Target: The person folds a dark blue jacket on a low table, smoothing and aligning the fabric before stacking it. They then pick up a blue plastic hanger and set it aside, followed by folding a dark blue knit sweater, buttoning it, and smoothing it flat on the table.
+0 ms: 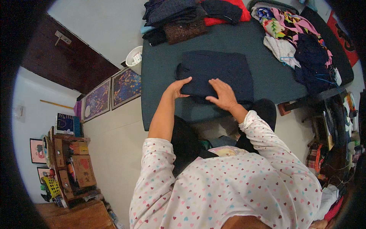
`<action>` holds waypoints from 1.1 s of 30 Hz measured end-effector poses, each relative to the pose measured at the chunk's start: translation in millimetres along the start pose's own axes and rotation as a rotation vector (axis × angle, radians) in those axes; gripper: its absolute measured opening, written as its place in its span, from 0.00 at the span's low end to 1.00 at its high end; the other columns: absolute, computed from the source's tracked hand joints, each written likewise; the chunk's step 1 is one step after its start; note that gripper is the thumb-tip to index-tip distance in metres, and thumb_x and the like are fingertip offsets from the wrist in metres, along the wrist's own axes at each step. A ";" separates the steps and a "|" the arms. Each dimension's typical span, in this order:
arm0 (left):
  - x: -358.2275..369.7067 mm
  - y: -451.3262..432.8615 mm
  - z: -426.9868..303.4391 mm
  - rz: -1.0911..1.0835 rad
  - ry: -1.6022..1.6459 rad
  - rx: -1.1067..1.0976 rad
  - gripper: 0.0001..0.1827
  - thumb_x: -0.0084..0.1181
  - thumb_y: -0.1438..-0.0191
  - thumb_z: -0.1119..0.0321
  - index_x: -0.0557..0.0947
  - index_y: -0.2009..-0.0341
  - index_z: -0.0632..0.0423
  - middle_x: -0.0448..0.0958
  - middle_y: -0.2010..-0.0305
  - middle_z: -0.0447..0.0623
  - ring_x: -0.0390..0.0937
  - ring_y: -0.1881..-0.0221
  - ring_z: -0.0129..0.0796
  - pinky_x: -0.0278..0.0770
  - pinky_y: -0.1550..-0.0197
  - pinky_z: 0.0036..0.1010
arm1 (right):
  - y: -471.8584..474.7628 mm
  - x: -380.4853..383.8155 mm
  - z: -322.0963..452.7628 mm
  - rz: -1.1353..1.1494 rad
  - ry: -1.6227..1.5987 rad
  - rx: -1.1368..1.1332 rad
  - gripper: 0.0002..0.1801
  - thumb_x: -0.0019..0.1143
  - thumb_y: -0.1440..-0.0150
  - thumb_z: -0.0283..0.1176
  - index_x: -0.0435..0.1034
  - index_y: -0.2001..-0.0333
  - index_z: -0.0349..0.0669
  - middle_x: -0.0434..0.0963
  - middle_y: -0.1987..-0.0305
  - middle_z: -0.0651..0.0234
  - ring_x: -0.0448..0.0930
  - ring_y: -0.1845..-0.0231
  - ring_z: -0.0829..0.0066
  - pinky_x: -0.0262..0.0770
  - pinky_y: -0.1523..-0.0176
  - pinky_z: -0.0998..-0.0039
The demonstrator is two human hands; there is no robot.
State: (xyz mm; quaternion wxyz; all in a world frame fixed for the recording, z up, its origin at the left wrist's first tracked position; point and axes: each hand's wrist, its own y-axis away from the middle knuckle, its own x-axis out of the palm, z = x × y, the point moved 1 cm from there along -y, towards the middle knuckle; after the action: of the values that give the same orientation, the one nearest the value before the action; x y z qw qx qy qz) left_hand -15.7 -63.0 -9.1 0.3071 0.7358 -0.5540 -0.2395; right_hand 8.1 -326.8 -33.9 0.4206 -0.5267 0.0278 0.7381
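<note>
A folded dark navy garment [217, 67] lies on the grey-green padded surface [266, 77] before me. My left hand [180, 87] is at the garment's near left corner, thumb on top and the other fingers at its near edge, partly hidden. My right hand [223, 94] rests on the near part of the cloth, fingers slightly spread and nothing gripped in them.
Stacked folded clothes [177, 17] stand at the far left edge. A floral blanket [283, 25], a white garment [281, 51] and dark clothes with blue hangers [311, 60] lie at the right. A white bucket [133, 57] stands beyond the left edge.
</note>
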 end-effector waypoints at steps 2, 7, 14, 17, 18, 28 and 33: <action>-2.0 -6.8 4.9 -0.069 -0.126 0.084 0.39 0.69 0.47 0.56 0.68 0.35 0.57 0.73 0.38 0.58 0.71 0.38 0.50 0.76 0.44 0.49 | 8.2 7.8 12.5 0.062 0.058 -0.012 0.38 0.62 0.45 0.40 0.61 0.33 0.41 0.67 0.31 0.54 0.66 0.29 0.52 0.61 0.28 0.55; 15.7 12.9 -11.8 -0.085 -0.006 0.445 0.35 0.68 0.45 0.60 0.70 0.37 0.61 0.74 0.39 0.57 0.74 0.41 0.48 0.75 0.44 0.43 | 9.9 6.5 -18.1 0.104 -0.175 0.152 0.31 0.53 0.49 0.24 0.67 0.38 0.40 0.70 0.34 0.55 0.70 0.33 0.52 0.68 0.32 0.59; -36.7 -63.3 20.5 -0.097 -0.332 0.139 0.20 0.68 0.44 0.62 0.78 0.48 0.49 0.79 0.55 0.48 0.77 0.59 0.43 0.78 0.58 0.44 | 51.7 6.1 -65.2 0.092 0.116 0.035 0.36 0.52 0.52 0.15 0.66 0.36 0.42 0.67 0.31 0.57 0.68 0.32 0.53 0.67 0.31 0.60; -55.5 -76.1 16.4 -0.079 -0.369 0.156 0.21 0.69 0.45 0.62 0.77 0.49 0.49 0.79 0.56 0.47 0.77 0.61 0.43 0.77 0.61 0.44 | 53.5 0.5 -42.0 0.111 0.130 0.132 0.33 0.51 0.50 0.18 0.68 0.37 0.41 0.68 0.31 0.55 0.69 0.32 0.53 0.69 0.32 0.59; -74.1 -78.9 18.7 -0.088 -0.393 0.163 0.20 0.69 0.45 0.61 0.77 0.51 0.49 0.79 0.58 0.47 0.77 0.61 0.43 0.77 0.61 0.45 | 49.2 -7.2 -31.1 0.074 0.069 0.154 0.28 0.50 0.48 0.20 0.71 0.41 0.42 0.73 0.36 0.55 0.73 0.35 0.53 0.71 0.35 0.60; 47.9 53.8 18.5 -0.165 -1.282 0.843 0.10 0.54 0.41 0.59 0.81 0.61 0.50 0.83 0.62 0.58 0.81 0.59 0.58 0.77 0.56 0.49 | 87.7 -24.0 -124.2 -0.375 -0.353 1.019 0.37 0.59 0.52 0.25 0.64 0.35 0.37 0.72 0.36 0.48 0.71 0.35 0.47 0.68 0.33 0.61; 55.0 62.9 52.8 -0.003 -1.659 0.638 0.30 0.59 0.43 0.62 0.72 0.35 0.38 0.84 0.55 0.54 0.81 0.53 0.53 0.78 0.51 0.48 | 96.3 -29.6 -88.0 -0.206 -0.204 0.892 0.46 0.65 0.55 0.24 0.56 0.31 0.34 0.69 0.34 0.47 0.67 0.32 0.48 0.66 0.32 0.60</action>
State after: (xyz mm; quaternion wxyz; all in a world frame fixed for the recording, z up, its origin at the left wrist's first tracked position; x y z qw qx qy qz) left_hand -79.4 -138.3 -1.5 -0.4131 0.3765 -0.6376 -0.5302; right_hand 14.5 -448.9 -88.0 0.6775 -0.2193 0.2485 0.6566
